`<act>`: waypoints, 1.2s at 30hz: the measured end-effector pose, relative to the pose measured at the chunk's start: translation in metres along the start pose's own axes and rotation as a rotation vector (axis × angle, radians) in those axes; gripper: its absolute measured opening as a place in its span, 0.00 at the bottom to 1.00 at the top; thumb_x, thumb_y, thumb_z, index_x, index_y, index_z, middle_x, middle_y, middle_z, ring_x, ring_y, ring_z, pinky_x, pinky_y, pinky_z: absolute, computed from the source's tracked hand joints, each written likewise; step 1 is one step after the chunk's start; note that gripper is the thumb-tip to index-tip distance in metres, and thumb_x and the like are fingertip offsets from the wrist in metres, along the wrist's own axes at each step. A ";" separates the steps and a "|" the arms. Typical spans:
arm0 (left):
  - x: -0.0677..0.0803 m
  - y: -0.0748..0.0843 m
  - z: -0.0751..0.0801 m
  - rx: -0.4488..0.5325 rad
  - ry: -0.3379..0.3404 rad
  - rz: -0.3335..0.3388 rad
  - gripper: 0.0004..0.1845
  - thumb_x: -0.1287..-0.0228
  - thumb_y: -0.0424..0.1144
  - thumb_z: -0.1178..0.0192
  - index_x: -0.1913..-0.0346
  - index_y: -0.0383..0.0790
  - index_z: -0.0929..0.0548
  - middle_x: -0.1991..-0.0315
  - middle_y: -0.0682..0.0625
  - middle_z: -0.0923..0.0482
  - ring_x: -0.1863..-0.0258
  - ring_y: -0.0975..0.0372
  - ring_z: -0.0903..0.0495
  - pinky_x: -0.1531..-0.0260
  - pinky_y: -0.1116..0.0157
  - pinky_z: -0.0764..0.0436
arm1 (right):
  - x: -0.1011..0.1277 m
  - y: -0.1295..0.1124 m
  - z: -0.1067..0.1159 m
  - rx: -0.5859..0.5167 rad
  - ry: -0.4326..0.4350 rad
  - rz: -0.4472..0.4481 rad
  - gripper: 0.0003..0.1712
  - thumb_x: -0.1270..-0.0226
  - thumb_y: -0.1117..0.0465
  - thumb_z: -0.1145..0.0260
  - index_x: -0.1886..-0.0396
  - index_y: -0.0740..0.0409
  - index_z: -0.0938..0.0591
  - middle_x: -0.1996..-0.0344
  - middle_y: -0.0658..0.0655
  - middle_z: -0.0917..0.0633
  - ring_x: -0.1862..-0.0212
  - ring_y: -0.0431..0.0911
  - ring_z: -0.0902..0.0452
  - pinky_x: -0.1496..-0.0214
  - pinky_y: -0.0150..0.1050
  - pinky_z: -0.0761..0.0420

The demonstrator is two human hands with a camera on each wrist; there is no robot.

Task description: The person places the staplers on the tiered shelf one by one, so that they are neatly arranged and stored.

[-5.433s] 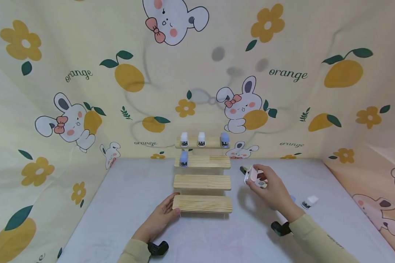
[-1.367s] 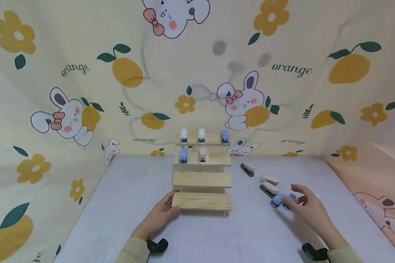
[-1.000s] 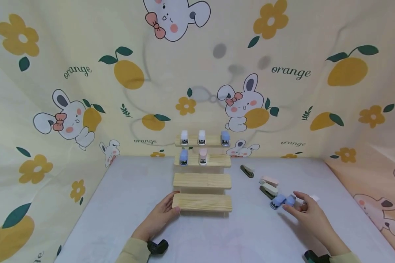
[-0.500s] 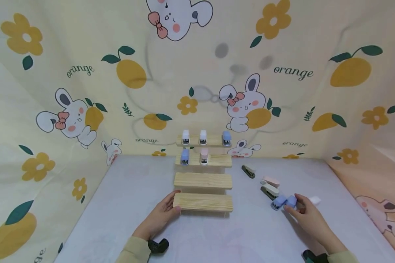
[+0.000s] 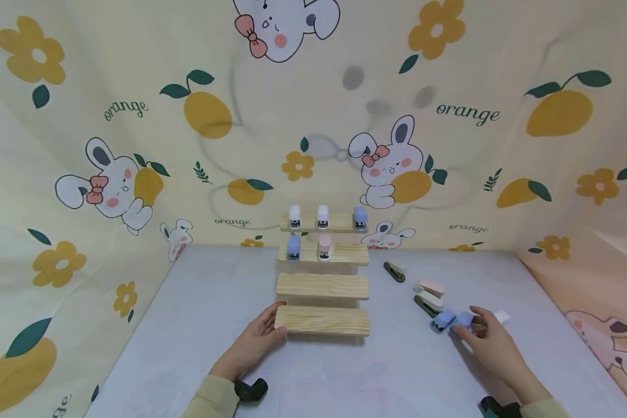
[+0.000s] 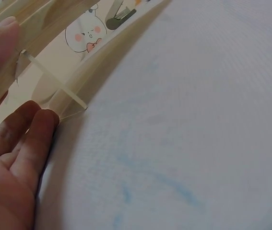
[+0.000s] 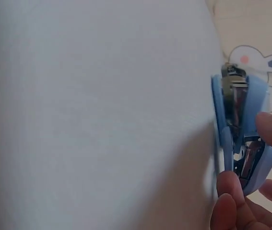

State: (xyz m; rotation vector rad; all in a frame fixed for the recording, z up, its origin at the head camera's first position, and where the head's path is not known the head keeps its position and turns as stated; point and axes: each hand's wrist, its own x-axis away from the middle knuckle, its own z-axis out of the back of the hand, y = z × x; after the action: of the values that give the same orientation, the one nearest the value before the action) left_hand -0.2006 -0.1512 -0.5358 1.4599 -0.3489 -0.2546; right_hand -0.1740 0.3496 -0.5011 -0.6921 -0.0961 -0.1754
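Note:
My left hand (image 5: 258, 341) grips the left end of the lowest board of a stepped wooden display shelf (image 5: 321, 321); in the left wrist view the thumb lies on the wood and other fingers sit by the clear support. At the right, my right hand (image 5: 493, 342) pinches a small blue stapler (image 5: 462, 321) between thumb and fingers, low over the table. Right beside it is another blue stapler (image 5: 442, 320). The right wrist view shows both, overlapping, with the fingers at the nearer stapler (image 7: 255, 165). A white stapler (image 5: 501, 317) is mostly hidden behind this hand.
White staplers (image 5: 295, 216) and a blue one (image 5: 360, 218) stand on the top tier. Below them stand a blue stapler (image 5: 294, 248) and a pink one (image 5: 324, 247). On the table lie a dark green stapler (image 5: 394, 271), a pink one (image 5: 429, 287) and a green-and-white one (image 5: 429, 302).
The pink stapler, earlier in my right hand, now stands on the second tier. My right hand has moved right and down to the blue stapler and taken hold of it. Left hand stays.

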 end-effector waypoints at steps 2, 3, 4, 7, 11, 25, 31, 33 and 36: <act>0.000 0.000 0.000 -0.003 -0.004 -0.003 0.36 0.43 0.48 0.41 0.33 0.56 0.44 0.35 0.51 0.43 0.37 0.62 0.44 0.38 0.65 0.43 | 0.002 -0.003 0.004 0.012 0.005 -0.006 0.53 0.45 0.34 0.45 0.33 0.65 0.51 0.44 0.74 0.36 0.50 0.62 0.32 0.61 0.51 0.22; 0.000 0.000 0.000 -0.003 -0.004 -0.001 0.36 0.43 0.48 0.41 0.33 0.56 0.44 0.35 0.51 0.43 0.37 0.62 0.44 0.39 0.65 0.43 | 0.003 -0.005 0.007 0.015 0.008 -0.003 0.53 0.45 0.33 0.45 0.33 0.65 0.51 0.44 0.74 0.37 0.50 0.62 0.32 0.61 0.51 0.22; 0.001 0.001 0.000 -0.002 -0.004 -0.002 0.36 0.43 0.48 0.41 0.33 0.56 0.44 0.35 0.51 0.43 0.37 0.62 0.44 0.39 0.66 0.42 | 0.004 -0.008 0.010 0.020 0.020 0.003 0.53 0.45 0.33 0.45 0.33 0.64 0.51 0.44 0.73 0.36 0.51 0.61 0.32 0.61 0.51 0.22; 0.001 0.001 0.000 0.003 -0.006 -0.015 0.35 0.43 0.47 0.41 0.33 0.56 0.44 0.35 0.50 0.43 0.37 0.62 0.44 0.39 0.67 0.42 | 0.006 -0.017 0.017 0.006 0.064 0.049 0.52 0.45 0.33 0.45 0.33 0.64 0.50 0.44 0.72 0.35 0.53 0.59 0.30 0.64 0.46 0.22; 0.002 0.004 0.000 0.013 -0.006 -0.025 0.35 0.42 0.46 0.42 0.33 0.55 0.44 0.35 0.50 0.43 0.36 0.62 0.44 0.39 0.67 0.42 | 0.005 -0.030 0.022 -0.032 0.116 0.115 0.50 0.46 0.34 0.44 0.33 0.60 0.48 0.44 0.70 0.34 0.56 0.55 0.30 0.69 0.38 0.23; 0.011 0.030 -0.005 0.027 -0.024 0.031 0.37 0.42 0.44 0.41 0.32 0.46 0.47 0.34 0.48 0.45 0.36 0.61 0.45 0.39 0.66 0.43 | -0.007 -0.082 0.011 -0.148 0.135 0.263 0.43 0.44 0.38 0.41 0.34 0.54 0.42 0.50 0.58 0.28 0.59 0.48 0.29 0.71 0.35 0.21; 0.012 0.032 -0.006 0.044 -0.023 0.031 0.37 0.42 0.42 0.41 0.32 0.46 0.47 0.34 0.48 0.46 0.36 0.60 0.46 0.38 0.64 0.45 | -0.014 -0.116 0.000 -0.200 0.127 0.330 0.40 0.47 0.39 0.39 0.38 0.50 0.38 0.59 0.52 0.26 0.61 0.46 0.29 0.72 0.35 0.22; 0.012 0.032 -0.006 0.043 -0.021 0.029 0.37 0.42 0.42 0.41 0.32 0.46 0.47 0.34 0.47 0.46 0.36 0.59 0.47 0.38 0.63 0.45 | -0.016 -0.128 -0.005 -0.206 0.129 0.352 0.39 0.48 0.39 0.38 0.39 0.49 0.38 0.59 0.51 0.26 0.62 0.46 0.29 0.71 0.36 0.23; 0.012 0.032 -0.007 0.036 -0.016 0.040 0.38 0.42 0.43 0.41 0.32 0.46 0.48 0.34 0.47 0.46 0.35 0.59 0.47 0.38 0.63 0.45 | -0.018 -0.145 -0.013 -0.209 0.128 0.398 0.38 0.49 0.39 0.36 0.41 0.48 0.36 0.58 0.50 0.26 0.62 0.45 0.29 0.68 0.37 0.23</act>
State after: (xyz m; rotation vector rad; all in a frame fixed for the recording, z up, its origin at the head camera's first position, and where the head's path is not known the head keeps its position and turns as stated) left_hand -0.1879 -0.1460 -0.5034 1.4853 -0.3967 -0.2292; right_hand -0.2194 0.2335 -0.4230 -0.8921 0.1852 0.1552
